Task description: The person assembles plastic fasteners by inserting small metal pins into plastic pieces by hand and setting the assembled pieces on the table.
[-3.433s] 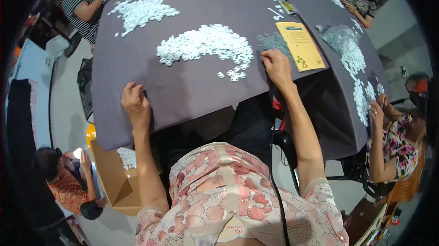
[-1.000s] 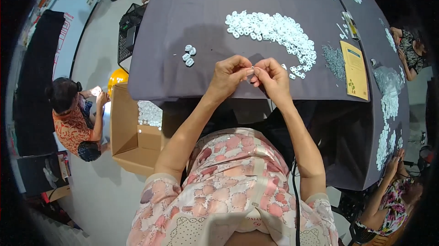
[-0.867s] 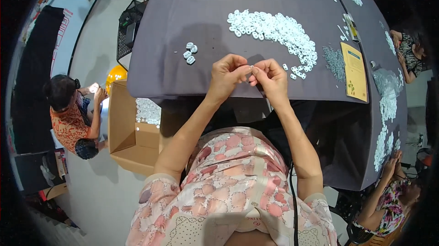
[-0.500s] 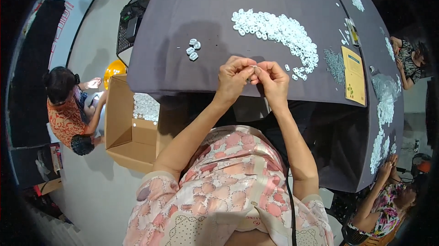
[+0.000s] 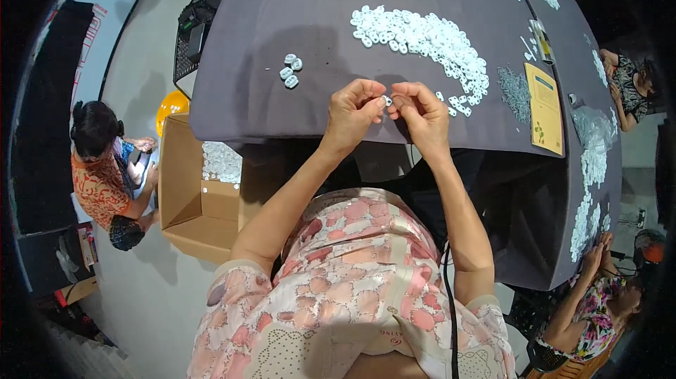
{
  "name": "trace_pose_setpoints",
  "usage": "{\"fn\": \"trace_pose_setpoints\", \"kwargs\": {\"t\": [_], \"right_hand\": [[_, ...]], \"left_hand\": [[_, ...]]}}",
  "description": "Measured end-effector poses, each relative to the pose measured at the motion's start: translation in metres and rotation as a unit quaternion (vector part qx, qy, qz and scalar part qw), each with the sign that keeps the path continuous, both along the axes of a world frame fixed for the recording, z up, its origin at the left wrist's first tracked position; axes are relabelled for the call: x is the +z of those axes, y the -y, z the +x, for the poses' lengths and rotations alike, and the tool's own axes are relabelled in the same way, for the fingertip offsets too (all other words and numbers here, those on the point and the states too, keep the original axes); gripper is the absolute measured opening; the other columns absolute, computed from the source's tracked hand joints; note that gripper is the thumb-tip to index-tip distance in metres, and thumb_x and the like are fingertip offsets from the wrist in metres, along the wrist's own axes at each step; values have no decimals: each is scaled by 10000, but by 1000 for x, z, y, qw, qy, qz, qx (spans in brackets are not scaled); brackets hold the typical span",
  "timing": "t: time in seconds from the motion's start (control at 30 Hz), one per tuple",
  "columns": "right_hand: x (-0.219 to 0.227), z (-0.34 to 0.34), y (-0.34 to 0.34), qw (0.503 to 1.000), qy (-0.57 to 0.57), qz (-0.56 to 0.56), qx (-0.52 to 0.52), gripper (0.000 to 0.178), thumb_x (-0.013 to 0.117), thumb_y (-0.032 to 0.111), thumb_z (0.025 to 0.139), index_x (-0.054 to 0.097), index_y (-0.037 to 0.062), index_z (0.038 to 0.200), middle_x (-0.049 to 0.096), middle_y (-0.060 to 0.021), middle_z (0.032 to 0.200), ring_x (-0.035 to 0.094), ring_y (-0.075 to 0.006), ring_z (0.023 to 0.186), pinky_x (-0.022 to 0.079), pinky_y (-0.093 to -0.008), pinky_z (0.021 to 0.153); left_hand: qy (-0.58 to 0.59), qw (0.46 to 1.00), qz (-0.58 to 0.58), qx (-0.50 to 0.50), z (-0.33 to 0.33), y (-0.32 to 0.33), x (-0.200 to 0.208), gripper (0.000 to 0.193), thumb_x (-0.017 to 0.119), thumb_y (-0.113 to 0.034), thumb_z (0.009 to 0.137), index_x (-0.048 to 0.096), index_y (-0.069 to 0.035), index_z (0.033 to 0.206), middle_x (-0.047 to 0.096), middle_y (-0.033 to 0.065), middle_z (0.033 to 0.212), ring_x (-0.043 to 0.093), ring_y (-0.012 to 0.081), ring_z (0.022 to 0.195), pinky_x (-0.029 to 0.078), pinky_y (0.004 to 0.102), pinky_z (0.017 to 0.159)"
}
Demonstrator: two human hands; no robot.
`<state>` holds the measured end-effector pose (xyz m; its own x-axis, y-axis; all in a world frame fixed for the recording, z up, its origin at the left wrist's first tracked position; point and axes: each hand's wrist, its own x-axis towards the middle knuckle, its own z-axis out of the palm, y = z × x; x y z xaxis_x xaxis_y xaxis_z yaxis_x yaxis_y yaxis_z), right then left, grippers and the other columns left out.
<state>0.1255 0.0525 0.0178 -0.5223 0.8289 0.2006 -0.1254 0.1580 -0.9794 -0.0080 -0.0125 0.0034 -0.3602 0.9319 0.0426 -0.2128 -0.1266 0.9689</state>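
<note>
In the head view, a person in a soft pink-and-cream patterned blouse (image 5: 331, 259) works with both hands over a table (image 5: 246, 118) draped in matte grey cloth, its surface lightly creased and its edge falling in dark folds. The left hand (image 5: 350, 115) pinches a small, hard-looking white piece (image 5: 388, 101) between thumb and fingertips, just above the near edge of the table. The right hand (image 5: 424, 120) faces it, fingers curled and tips drawn close to the thumb, right beside the piece; anything held there is too small to make out.

Beyond the hands, glossy oval pieces lie heaped in a curved pile (image 5: 422, 41), those at its near end showing dark holes. To the left, a cluster (image 5: 291, 71) of blockier white pieces sits apart. To the right of the pile spreads a thin scatter of fine grey bits (image 5: 514, 90), bordering a flat yellow booklet (image 5: 543, 108).

Farther right, a crumpled clear plastic bag (image 5: 591, 125) lies with white pieces spread below its lower end. Left of the person, an uncovered cardboard box (image 5: 186, 241) on the floor holds a mass of whitish pieces (image 5: 222, 162) toward its far end. A black mesh basket (image 5: 186, 62) stands beside the table, dark objects inside.
</note>
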Motion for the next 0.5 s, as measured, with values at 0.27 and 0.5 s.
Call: {"fn": "trace_pose_setpoints", "kwargs": {"t": [0.27, 0.5], "right_hand": [[-2, 2, -4, 999, 29, -27, 13, 260, 457, -106, 838, 587, -21, 1046, 635, -51, 851, 600, -83, 718, 506, -221, 635], [1, 6, -12, 993, 104, 46, 38, 266, 489, -106, 814, 581, -12, 1046, 641, -40, 793, 587, -73, 661, 490, -215, 585]], "left_hand": [[-50, 999, -1, -7, 1, 0, -1, 133, 589, 2, 845, 602, -7, 977, 645, 28, 825, 600, 70, 722, 497, 207, 597], [-99, 995, 21, -7, 3, 0, -5, 139, 573, 19, 847, 597, 0, 982, 643, 29, 828, 592, 69, 723, 490, 211, 607]]}}
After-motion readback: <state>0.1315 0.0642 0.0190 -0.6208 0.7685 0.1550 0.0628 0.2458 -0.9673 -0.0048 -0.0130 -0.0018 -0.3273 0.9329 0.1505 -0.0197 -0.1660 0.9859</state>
